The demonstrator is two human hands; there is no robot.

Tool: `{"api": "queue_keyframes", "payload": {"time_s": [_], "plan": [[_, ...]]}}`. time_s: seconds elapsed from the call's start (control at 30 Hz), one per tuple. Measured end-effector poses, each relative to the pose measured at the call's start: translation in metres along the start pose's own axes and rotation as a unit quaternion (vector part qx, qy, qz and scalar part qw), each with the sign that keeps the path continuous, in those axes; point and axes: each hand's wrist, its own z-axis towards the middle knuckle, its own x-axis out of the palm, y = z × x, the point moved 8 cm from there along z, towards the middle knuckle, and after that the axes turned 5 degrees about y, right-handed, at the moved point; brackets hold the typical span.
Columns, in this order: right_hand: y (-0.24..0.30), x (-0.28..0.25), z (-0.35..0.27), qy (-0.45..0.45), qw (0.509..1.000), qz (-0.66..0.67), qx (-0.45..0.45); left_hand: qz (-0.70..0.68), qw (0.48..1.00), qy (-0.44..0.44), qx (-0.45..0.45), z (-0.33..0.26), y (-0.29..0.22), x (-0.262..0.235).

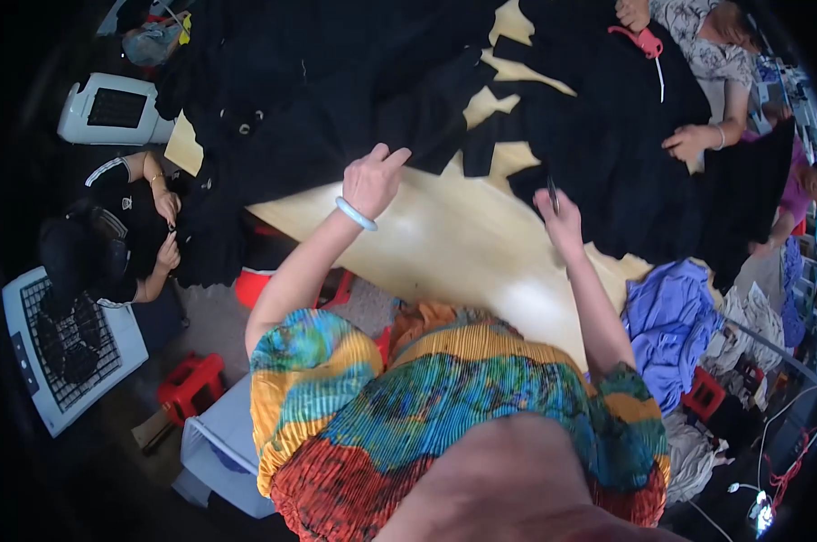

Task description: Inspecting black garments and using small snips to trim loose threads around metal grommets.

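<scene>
Left hand (372, 181): grip pressed on the edge of the black cloth (336, 99), thumb and fingers closed over the hem where it meets the bare yellow counter (444, 244). A pale bangle (355, 214) sits on that wrist. My reading is that the pinch keeps the hem taut and flat for the other hand.

Right hand (562, 221): fingers curled shut around a small dark tool (552, 192), which sticks up from the fist and looks like thread snips, though it is too small to tell for sure. Its tip lies right at the rim of a second black garment (616, 154) piled on the right half of the counter.

Left to right, surroundings:
- A white fan heater (110, 110) stands on the floor at far left, well apart from the counter.
- A person in dark clothes (119, 235) sits below it, both hands on black cloth at the counter's left edge.
- A red stool (190, 384) stands near a white wire-grid box (65, 348).
- Black cloth covers most of the counter's far side; yellow surface shows through in gaps.
- A pink hanger (639, 38) lies on the cloth at top right, beside another person's hand (688, 142), which rests flat on the garment.
- A purple cloth heap (670, 321) lies off the counter's right edge.
</scene>
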Motion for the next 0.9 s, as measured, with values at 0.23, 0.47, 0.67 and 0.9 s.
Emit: {"api": "queue_keyframes", "payload": {"time_s": [0.23, 0.47, 0.67, 0.9], "plan": [[0.004, 0.056, 0.015, 0.081, 0.996, -0.01, 0.036, -0.131, 0.989, 0.025, -0.063, -0.061, -0.042, 0.001], [0.086, 0.079, -0.009, 0.106, 0.973, -0.099, -0.181, -0.119, 0.991, 0.022, 0.056, -0.086, -0.098, -0.03], [0.093, 0.089, -0.026, 0.174, 0.941, -0.165, -0.238, -0.099, 0.99, 0.004, 0.104, -0.088, -0.119, -0.068], [0.173, -0.055, -0.067, -0.115, 0.908, -0.142, -0.376, -0.24, 0.952, -0.164, 0.1, -0.027, -0.119, -0.147]]}}
